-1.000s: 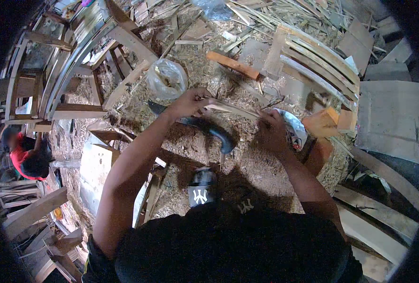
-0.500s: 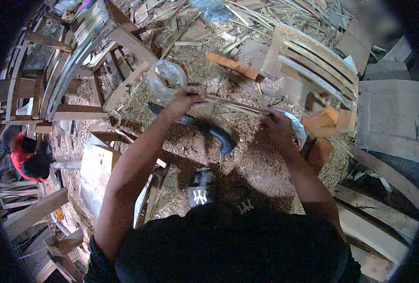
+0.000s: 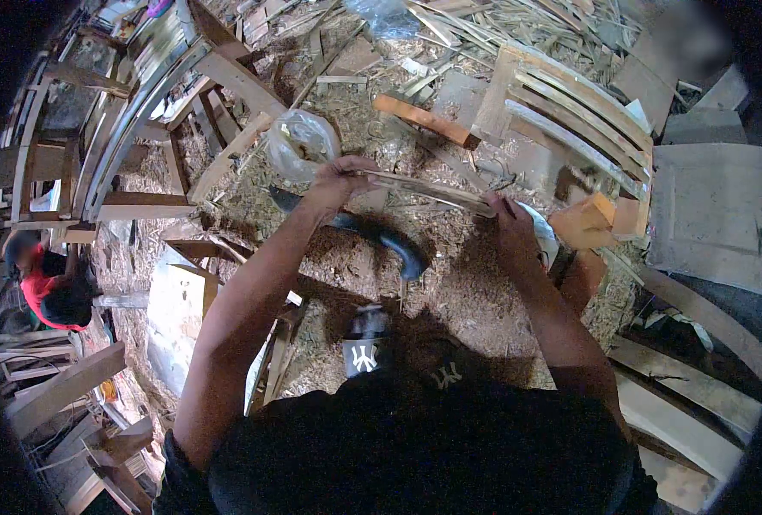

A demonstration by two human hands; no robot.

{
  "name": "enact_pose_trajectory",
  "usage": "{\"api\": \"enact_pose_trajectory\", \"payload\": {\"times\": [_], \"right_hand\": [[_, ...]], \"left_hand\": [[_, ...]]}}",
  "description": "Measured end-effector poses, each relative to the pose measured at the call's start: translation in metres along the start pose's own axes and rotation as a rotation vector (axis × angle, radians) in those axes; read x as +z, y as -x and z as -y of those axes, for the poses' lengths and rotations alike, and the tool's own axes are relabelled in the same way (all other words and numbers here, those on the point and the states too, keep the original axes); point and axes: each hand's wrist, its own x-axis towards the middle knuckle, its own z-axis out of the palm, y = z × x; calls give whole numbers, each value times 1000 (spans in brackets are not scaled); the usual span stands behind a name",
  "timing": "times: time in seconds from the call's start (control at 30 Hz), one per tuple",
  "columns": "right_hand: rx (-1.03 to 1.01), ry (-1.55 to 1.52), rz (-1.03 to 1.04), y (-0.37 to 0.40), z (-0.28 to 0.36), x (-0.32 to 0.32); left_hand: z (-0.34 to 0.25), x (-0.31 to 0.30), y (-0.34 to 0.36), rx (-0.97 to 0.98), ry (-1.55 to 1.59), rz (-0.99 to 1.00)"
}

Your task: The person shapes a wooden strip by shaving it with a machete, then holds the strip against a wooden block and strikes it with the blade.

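Stretched between my two hands are thin wooden strips point(image 3: 432, 190), held roughly level above the floor. My left hand point(image 3: 345, 178) is closed on their left end, and my right hand point(image 3: 510, 221) pinches the right end. Below them on the sawdust lies a black, curved, handle-like object point(image 3: 385, 236), partly covered by my left forearm. A clear plastic bag point(image 3: 302, 142) sits just beyond my left hand. Close to my right hand is a round white thing point(image 3: 537, 230), mostly hidden by the wrist. An orange-brown wooden block point(image 3: 425, 120) rests farther out.
Wood shavings cover the floor point(image 3: 475, 318). A slatted wooden frame point(image 3: 578, 120) stands at right, wooden frames point(image 3: 132, 146) at left, and scrap strips point(image 3: 484, 34) lie at the back. A person in red point(image 3: 50, 283) is at far left. Flat boards point(image 3: 711, 215) lean at right.
My right hand has shifted slightly right and down with the strips' end, and the strips have turned a little. My left hand stays nearly in place.
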Motion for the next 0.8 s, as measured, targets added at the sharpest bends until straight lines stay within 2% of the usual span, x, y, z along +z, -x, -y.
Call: {"api": "enact_pose_trajectory", "payload": {"times": [0.03,0.13,0.27,0.33,0.37,0.43,0.57,0.63,0.67,0.73,0.8], "right_hand": [[-81,124,-3,2,3,0],[-192,146,-12,-2,-8,1],[-168,148,15,-4,-7,-6],[-406,497,-8,0,0,-5],[-405,497,-8,1,4,-6],[-40,189,100,10,40,-1],[-164,-24,107,-1,-8,8],[-468,173,73,-3,-8,11],[-469,173,73,-2,-8,10],[-248,83,136,6,4,10],[-222,103,119,11,11,12]], "left_hand": [[-1,1,0,-11,25,2],[-6,5,2,-22,43,-14],[-6,5,6,-1,13,-42],[-3,2,5,13,-15,-25],[-2,1,4,28,-44,-8],[1,-1,4,37,-11,-28],[-1,3,4,-18,14,-116],[-4,7,6,-22,9,-131],[-6,8,8,-25,5,-146],[-1,6,6,-26,18,-151],[-2,5,6,-26,31,-156]]}}
